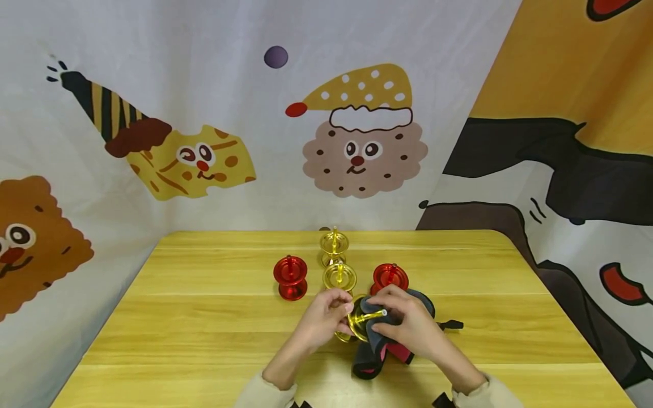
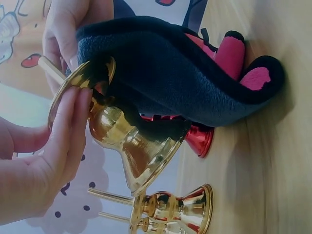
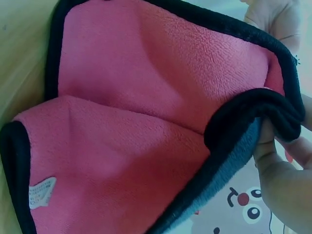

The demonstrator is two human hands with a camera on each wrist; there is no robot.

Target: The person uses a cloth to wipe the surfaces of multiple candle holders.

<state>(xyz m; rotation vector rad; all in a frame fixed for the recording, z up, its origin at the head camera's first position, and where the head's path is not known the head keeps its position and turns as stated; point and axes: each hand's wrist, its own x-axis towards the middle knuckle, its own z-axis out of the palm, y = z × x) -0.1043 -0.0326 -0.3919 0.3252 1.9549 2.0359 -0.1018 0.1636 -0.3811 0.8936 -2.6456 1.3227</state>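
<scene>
My left hand [image 1: 325, 317] pinches the dish of a gold candle holder [image 2: 109, 126] between thumb and fingers. The holder is tilted, its thin spike pointing to the right in the head view and its flared base clear in the left wrist view. In my right hand [image 1: 410, 323] is a cleaning cloth [image 2: 151, 73], blue-grey on one face, pink on the other, with black edging. The fingers bunch the cloth against the dish. Its pink face [image 3: 136, 107] fills much of the right wrist view, with a small white label [image 3: 42, 193] near one edge.
Two upright gold candle holders [image 1: 334, 243] stand in a line behind my hands. One red candle holder [image 1: 292, 277] is to their left, another red candle holder [image 1: 390, 276] to their right, partly hidden by my right hand. A printed curtain [image 1: 229, 85] hangs behind the wooden table [image 1: 204, 334].
</scene>
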